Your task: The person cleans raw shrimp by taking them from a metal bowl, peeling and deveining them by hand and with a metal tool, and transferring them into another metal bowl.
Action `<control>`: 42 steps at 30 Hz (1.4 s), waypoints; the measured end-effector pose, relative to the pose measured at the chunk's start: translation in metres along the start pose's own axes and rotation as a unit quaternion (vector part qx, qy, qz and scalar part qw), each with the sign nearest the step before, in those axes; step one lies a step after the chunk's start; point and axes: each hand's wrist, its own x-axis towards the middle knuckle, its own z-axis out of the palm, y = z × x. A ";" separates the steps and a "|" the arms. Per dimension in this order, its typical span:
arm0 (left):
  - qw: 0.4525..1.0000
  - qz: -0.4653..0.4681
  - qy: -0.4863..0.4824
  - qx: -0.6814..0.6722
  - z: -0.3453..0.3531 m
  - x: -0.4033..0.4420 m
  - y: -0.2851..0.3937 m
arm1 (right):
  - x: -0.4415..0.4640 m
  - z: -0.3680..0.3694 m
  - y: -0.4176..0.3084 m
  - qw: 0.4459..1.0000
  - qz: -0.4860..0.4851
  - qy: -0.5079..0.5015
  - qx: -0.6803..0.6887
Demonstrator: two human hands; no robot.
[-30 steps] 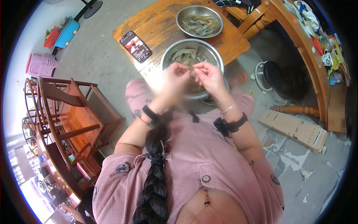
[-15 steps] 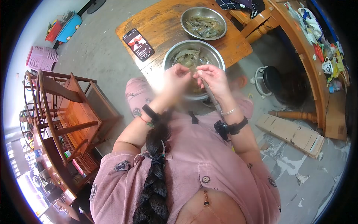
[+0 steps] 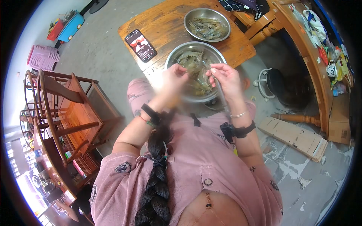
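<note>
Over the near metal bowl [image 3: 169, 57], which holds several grey-green shrimp [image 3: 191, 60], both of my hands are raised. My left hand [image 3: 175, 78] is at the bowl's left side, washed out by glare, its fingertips pinched together; what they hold is too small to tell. On the right, my right hand [image 3: 226, 78] has thumb and forefinger pinched, and a thin grey tool [image 3: 221, 95] lies along its palm, pointing down toward the wrist. Behind stands a second metal bowl [image 3: 186, 29] with more shrimp [image 3: 207, 28].
Both bowls are by a wooden table [image 3: 166, 19] bearing a lit phone [image 3: 140, 46]. Wooden chairs [image 3: 81, 109] stand at left near pink stacked stools [image 3: 43, 56]. At right are a black round stool [image 3: 275, 81], flat cardboard [image 3: 292, 137] and a cluttered wooden rack [image 3: 301, 49].
My hands have moved apart, the right one going rightward and slightly down. The grey tool, unseen in the oldest frame, shows under my right hand. More of the near bowl's contents is visible.
</note>
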 end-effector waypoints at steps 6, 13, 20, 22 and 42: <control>0.986 0.029 -0.112 0.122 -0.010 0.038 0.006 | 0.003 -0.012 -0.008 1.000 -0.006 0.015 -0.026; 0.913 0.202 -0.211 0.285 0.004 0.153 0.055 | 0.009 -0.021 0.002 0.998 0.027 0.044 -0.046; 0.802 0.182 -0.249 0.511 0.070 0.266 0.029 | 0.018 -0.033 0.012 0.998 0.039 0.036 -0.046; 0.801 0.157 -0.239 0.526 0.079 0.270 0.033 | 0.020 -0.037 0.015 0.998 0.037 0.032 -0.042; 0.785 0.222 -0.349 0.461 0.133 0.283 0.029 | 0.027 -0.051 0.029 0.997 0.076 0.020 -0.006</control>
